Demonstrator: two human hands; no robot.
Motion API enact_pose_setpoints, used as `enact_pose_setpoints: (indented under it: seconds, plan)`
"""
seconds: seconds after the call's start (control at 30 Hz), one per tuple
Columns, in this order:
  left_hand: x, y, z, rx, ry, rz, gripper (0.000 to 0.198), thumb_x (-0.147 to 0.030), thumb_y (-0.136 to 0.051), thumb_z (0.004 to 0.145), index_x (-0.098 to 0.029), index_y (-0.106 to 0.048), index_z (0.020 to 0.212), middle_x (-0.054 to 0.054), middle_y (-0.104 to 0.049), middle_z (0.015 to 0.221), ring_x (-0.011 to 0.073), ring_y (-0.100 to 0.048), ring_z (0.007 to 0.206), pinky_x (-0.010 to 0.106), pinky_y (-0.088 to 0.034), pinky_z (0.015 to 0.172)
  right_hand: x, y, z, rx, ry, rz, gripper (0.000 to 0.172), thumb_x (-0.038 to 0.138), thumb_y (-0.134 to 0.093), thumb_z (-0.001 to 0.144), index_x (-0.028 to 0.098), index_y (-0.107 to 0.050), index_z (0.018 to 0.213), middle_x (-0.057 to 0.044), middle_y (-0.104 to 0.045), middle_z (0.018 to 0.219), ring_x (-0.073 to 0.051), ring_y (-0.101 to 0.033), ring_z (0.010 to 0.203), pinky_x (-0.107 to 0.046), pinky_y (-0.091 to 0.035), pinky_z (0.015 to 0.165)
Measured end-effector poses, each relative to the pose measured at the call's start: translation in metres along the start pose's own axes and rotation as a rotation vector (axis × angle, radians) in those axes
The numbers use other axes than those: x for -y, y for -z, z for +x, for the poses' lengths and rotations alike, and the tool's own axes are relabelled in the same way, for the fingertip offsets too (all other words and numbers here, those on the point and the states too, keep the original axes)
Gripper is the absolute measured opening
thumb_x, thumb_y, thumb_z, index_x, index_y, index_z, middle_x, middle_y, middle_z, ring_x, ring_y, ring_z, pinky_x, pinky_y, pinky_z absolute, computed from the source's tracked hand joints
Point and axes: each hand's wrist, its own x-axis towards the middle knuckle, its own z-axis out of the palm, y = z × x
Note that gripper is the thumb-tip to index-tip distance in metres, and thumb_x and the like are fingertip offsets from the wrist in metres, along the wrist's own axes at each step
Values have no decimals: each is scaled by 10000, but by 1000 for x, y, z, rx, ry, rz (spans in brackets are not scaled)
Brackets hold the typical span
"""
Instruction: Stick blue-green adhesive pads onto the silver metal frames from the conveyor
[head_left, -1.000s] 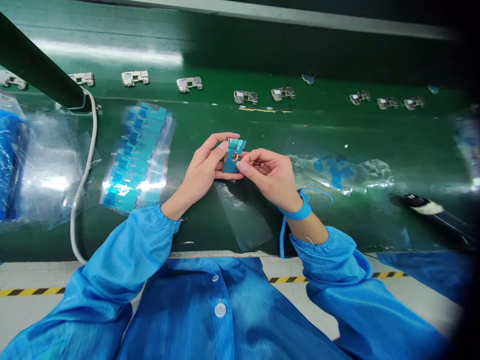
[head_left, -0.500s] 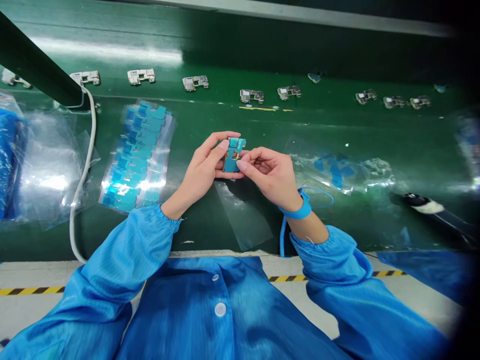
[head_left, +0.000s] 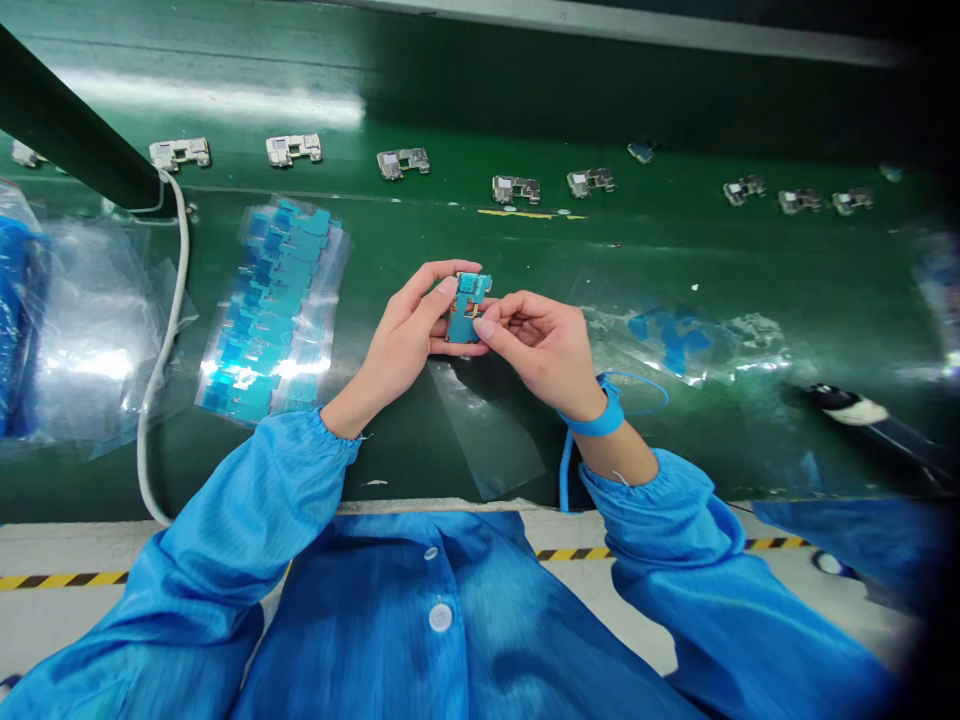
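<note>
A small circuit board [head_left: 466, 308] with light-blue film over its face is held upright above the green bench. My left hand [head_left: 409, 325] grips it by the left side, thumb on the front and fingers behind. At its lower right edge my right hand [head_left: 540, 345] is closed in a pinch, thumb and fingertip touching the board and film there. A blue strap [head_left: 602, 412] with a coiled cord circles my right wrist. To the left of my hands lie sheets of blue die-cut film [head_left: 274, 310]. Under my hands rests a clear plastic sheet [head_left: 491, 430].
Along the back runs a belt [head_left: 337, 185] carrying several circuit boards [head_left: 403, 162]. A dark post [head_left: 82, 120] and a white cable [head_left: 171, 340] stand at left, beside clear bags [head_left: 97, 340]. Blue film scraps [head_left: 671, 340] lie at right, near another person's arm [head_left: 862, 412].
The boards on the back belt have shifted slightly to the right. My hands and the board in them stay almost still. A shoe now shows on the floor at lower right.
</note>
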Motion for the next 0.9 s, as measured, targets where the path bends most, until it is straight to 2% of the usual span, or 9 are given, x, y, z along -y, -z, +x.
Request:
enact_pose_setpoints:
  seconds: [0.27,0.53,0.9]
  plan:
    - [-2,-1,-1,3,7,13,425,-538,-542,1094,-233,-594,1385,69,-843,1171,240,-862,1066,376,-751,873,0,-1,0,1,16,-1,441,658,-936,859,253,-761,840,-36,-762,825,-201,-729,821,-349,-625,745]
    - [-2,-1,-2,17,22,69,533,-634,-480,1103,-238,-563,1450,82,-840,1222,263,-849,1157,408,-738,933,1,0,0,6,7,-20,478,689,-931,847,249,-744,832,-33,-757,821,-205,-729,830,-371,-637,786]
    - [-1,-2,-2,9,15,47,515,-651,-499,1091,-252,-602,1400,74,-847,1168,263,-859,1098,380,-744,858,0,2,0,18,-2,-23,432,653,-932,862,256,-763,845,-36,-775,831,-211,-725,818,-389,-635,782]
